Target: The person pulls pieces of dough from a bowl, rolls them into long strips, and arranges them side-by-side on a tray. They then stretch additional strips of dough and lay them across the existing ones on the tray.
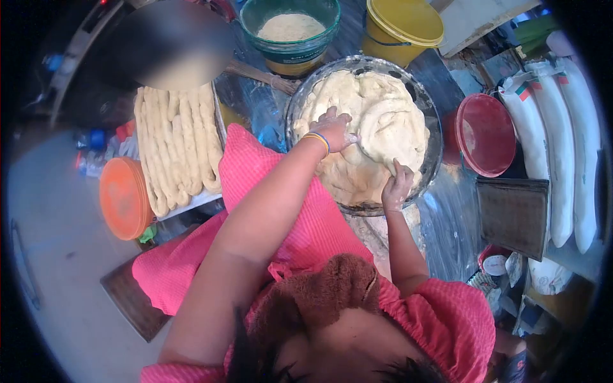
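Observation:
A large mass of pale dough (396,121) fills a wide, dark-rimmed round basin (436,137) in front of me. One part of the dough lies as a rounded fold over the rest. My left hand (332,131), with a yellow and blue band at the wrist, rests on the dough's left side, fingers and thumb spread. At the lower right of the fold, my right hand (397,186) has its fingers curled against the dough's edge and grips it. Both hands have pale dough or flour on them.
Long dough strips (179,147) lie side by side on a tray to the left, beside an orange lid (123,198). Beyond the basin stand a green tub (290,48) of pale powder and a yellow bucket (405,29). A red bucket (485,135) and long white sacks (555,147) are at right.

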The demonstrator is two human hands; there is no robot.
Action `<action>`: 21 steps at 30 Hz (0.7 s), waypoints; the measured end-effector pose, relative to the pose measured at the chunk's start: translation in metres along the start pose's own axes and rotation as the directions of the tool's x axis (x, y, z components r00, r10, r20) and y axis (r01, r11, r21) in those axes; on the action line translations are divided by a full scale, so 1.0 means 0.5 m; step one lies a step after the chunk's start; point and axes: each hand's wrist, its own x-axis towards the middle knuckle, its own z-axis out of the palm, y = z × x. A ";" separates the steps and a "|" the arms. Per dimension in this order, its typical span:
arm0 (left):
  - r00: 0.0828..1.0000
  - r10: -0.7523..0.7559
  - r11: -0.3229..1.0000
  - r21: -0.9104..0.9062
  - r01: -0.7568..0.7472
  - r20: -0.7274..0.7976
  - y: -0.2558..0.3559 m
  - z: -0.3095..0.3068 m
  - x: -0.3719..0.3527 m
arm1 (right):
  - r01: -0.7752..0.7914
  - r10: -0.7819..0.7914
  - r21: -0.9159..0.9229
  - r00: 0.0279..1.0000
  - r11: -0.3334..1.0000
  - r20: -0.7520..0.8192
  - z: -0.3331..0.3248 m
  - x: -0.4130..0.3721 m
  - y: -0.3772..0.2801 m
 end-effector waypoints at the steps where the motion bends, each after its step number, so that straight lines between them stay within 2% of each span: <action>1: 1.000 0.001 1.000 0.011 -0.001 -0.001 0.003 -0.001 -0.001 | 0.070 -0.039 -0.200 0.987 0.977 0.158 -0.002 -0.013 0.016; 2: 1.000 0.002 1.000 0.022 -0.001 -0.003 0.006 -0.003 -0.001 | 0.166 -0.042 -0.377 0.948 0.911 0.315 -0.006 -0.025 0.031; 3: 1.000 0.008 1.000 0.024 -0.008 -0.007 0.010 -0.004 -0.001 | 0.166 -0.045 -0.380 0.950 0.910 0.308 -0.020 -0.033 0.033; 4: 1.000 0.027 0.999 0.023 -0.027 0.006 0.011 -0.004 -0.004 | 0.175 0.014 -0.288 0.834 0.941 0.552 -0.039 -0.040 0.024; 5: 0.999 0.043 0.999 0.021 -0.044 0.021 0.011 -0.004 -0.005 | 0.157 0.048 -0.195 0.650 0.968 0.758 -0.048 -0.042 0.021; 6: 0.999 0.041 0.999 0.020 -0.041 0.018 0.009 -0.007 -0.001 | 0.140 -0.006 -0.115 0.662 0.983 0.749 -0.028 -0.041 0.069; 7: 0.998 0.060 0.998 0.028 -0.061 0.035 0.008 -0.005 0.003 | 0.139 -0.005 -0.115 0.658 0.984 0.753 -0.022 -0.017 0.056; 8: 0.995 0.081 0.996 0.035 -0.083 0.060 0.009 0.005 0.002 | 0.049 0.092 -0.225 0.813 0.973 0.574 -0.013 0.006 0.044; 9: 0.994 0.082 0.996 0.032 -0.084 0.071 0.015 0.009 -0.003 | -0.065 0.179 -0.313 0.919 0.948 0.352 0.000 0.028 0.030; 11: 0.998 0.038 0.997 0.067 -0.041 0.045 0.030 -0.005 -0.011 | -0.081 0.104 -0.299 0.992 0.951 0.065 0.095 0.037 0.062; 13: 0.997 0.060 0.996 0.067 -0.062 0.041 0.022 0.001 -0.005 | -0.045 0.290 -0.586 0.898 0.809 0.332 0.153 0.045 -0.017; 15: 0.998 0.053 0.998 0.037 -0.054 0.037 0.018 0.003 0.002 | 0.162 0.183 -0.570 0.847 0.806 0.500 0.214 0.004 -0.042; 16: 0.998 0.056 0.998 0.041 -0.057 0.035 0.019 0.000 0.003 | 0.159 0.182 -0.569 0.849 0.807 0.495 0.215 -0.009 -0.038; 17: 0.998 0.057 0.997 0.042 -0.058 0.036 0.019 -0.002 0.004 | 0.228 0.000 -0.366 0.849 0.903 0.528 0.213 -0.027 -0.033; 18: 0.998 0.056 0.998 0.040 -0.057 0.038 0.019 0.000 0.003 | 0.299 -0.185 -0.145 0.834 0.943 0.520 0.211 -0.037 -0.029; 19: 0.998 0.055 0.998 0.039 -0.056 0.037 0.023 0.000 -0.001 | 0.433 -0.192 -0.242 0.743 0.868 0.642 0.181 -0.019 -0.021; 20: 0.998 0.045 0.998 0.037 -0.047 0.049 0.027 0.001 -0.005 | 0.564 -0.169 -0.309 0.640 0.766 0.750 0.139 0.007 -0.005; 21: 0.998 0.035 0.999 0.036 -0.037 0.058 0.028 -0.002 -0.008 | 0.480 0.058 -0.385 0.564 0.788 0.823 0.077 0.067 -0.048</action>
